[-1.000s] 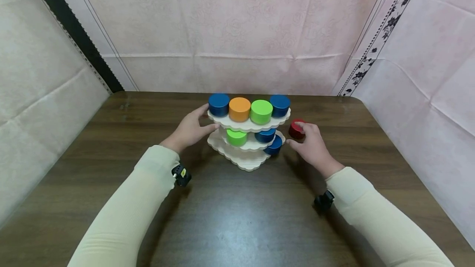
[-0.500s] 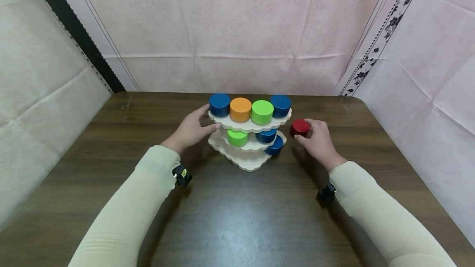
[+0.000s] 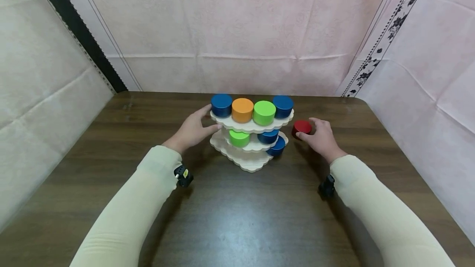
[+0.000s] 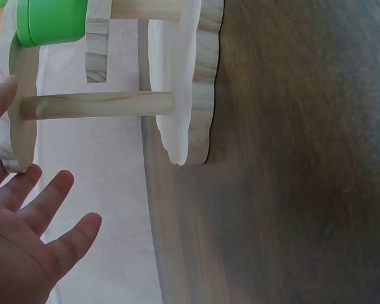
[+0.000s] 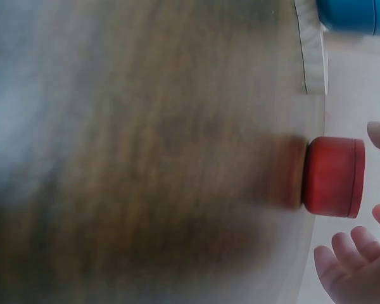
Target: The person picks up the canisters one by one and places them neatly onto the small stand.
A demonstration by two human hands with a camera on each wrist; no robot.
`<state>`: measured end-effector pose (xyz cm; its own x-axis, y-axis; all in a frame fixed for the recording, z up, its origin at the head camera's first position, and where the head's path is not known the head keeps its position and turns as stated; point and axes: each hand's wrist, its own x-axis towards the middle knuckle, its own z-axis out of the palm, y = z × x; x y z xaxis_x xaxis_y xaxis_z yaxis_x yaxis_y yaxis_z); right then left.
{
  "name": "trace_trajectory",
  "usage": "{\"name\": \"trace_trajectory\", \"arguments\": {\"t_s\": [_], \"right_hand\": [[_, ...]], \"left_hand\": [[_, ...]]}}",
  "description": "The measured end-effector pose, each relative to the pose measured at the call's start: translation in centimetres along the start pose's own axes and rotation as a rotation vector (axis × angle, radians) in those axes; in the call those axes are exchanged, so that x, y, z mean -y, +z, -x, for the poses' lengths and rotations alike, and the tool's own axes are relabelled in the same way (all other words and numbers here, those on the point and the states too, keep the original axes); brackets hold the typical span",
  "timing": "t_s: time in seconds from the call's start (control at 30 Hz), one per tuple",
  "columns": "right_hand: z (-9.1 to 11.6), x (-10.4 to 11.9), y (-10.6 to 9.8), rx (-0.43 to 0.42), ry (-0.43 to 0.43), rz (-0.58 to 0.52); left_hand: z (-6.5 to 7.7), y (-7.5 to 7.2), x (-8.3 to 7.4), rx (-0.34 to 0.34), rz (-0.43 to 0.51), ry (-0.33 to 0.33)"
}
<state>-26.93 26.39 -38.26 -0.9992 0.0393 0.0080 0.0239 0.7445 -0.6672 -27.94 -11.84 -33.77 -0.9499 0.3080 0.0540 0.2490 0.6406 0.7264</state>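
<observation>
A white three-tier stand (image 3: pixel 246 160) with scalloped edges stands on the table. Small round containers sit on its tiers; the top holds an orange one (image 3: pixel 242 110), a green one (image 3: pixel 264 113) and two blue. My left hand (image 3: pixel 191 131) holds the left edge of the top tier between thumb and fingers; the left wrist view has the thumb (image 4: pixel 0 101) on one side and fingertips at the rim. Right of the stand, a red round container (image 3: pixel 302 128) rests on the table. My right hand (image 3: pixel 320 138) is beside it, thumb and fingers spread; a gap shows in the right wrist view.
On the lower tiers sit another green container (image 3: pixel 239 138) and blue ones (image 3: pixel 276 146). The brown wooden table (image 3: pixel 237 217) reaches back to pale cloth walls (image 3: pixel 237 32). Each wrist wears a black camera band.
My right hand has drawn a little to the right, uncovering more of the red container, which stays in place beside the stand. The left hand keeps its place at the top tier.
</observation>
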Motion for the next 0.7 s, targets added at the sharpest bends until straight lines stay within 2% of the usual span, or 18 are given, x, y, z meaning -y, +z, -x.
{"name": "trace_trajectory", "arguments": {"t_s": [0.5, 0.7], "right_hand": [[-1.0, -0.5, 0.1, 0.064, 0.096, -0.051], [-1.3, -0.6, 0.6, 0.071, 0.094, -0.053]], "left_hand": [[-0.1, 0.1, 0.0, 0.001, 0.007, -0.002], [-0.1, 0.0, 0.1, 0.004, 0.007, -0.01]]}}
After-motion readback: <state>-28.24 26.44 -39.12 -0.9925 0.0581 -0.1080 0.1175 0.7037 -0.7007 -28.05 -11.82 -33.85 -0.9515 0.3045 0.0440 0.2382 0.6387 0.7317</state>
